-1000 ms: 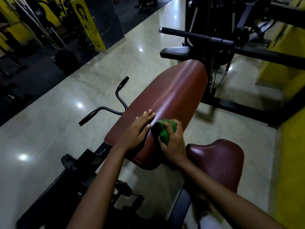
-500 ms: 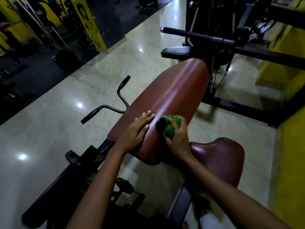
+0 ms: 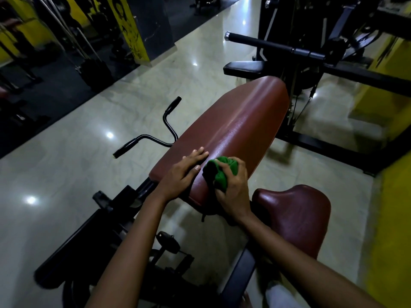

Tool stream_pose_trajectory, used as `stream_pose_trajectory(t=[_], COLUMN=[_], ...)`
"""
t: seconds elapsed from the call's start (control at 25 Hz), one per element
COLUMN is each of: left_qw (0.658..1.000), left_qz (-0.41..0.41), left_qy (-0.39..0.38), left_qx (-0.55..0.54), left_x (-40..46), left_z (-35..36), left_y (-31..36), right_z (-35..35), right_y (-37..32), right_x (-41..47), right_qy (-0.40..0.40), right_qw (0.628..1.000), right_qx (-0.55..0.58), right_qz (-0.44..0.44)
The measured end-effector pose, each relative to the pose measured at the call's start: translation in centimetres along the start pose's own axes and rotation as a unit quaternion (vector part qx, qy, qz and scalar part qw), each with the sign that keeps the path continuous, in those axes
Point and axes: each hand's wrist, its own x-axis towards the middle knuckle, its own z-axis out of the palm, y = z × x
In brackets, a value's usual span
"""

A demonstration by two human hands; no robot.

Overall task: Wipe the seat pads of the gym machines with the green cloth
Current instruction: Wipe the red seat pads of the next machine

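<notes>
Right now the right hand (image 3: 233, 192) has its grip curled around the bunched green cloth (image 3: 220, 172), pressing it on the near end of the long seat pad (image 3: 233, 130). That pad's long axis runs away and up to the right, so nearly all unwiped surface lies ahead of the grip. The left hand (image 3: 182, 176) rests flat, fingers straight, just beside the cloth, holding nothing.

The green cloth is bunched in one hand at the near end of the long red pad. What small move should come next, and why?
Probably a push of the green cloth forward along the long red pad. The right hand grips it at the pad's near end, the left hand rests flat beside it, and most of the pad stretches ahead of the cloth.
</notes>
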Motion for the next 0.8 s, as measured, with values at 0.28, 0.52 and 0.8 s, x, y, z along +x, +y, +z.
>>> stream_pose_trajectory(t=[0.28, 0.52, 0.8], left_qw=[1.0, 1.0, 0.998], left_qz=[-0.011, -0.026, -0.013], left_qy=[-0.007, 0.004, 0.001], left_qx=[0.013, -0.003, 0.053], left_x=[-0.8, -2.5, -2.1], left_z=[-0.4, -1.1, -1.0], left_y=[0.2, 0.2, 0.5], right_z=[0.6, 0.7, 0.4], right_y=[0.1, 0.4, 2.4], right_x=[-3.9, -5.2, -5.8], right_qy=[-0.096, -0.052, -0.049], right_qw=[0.971, 0.904, 0.893], right_qx=[-0.091, -0.189, -0.188], right_qz=[-0.201, -0.38, -0.407])
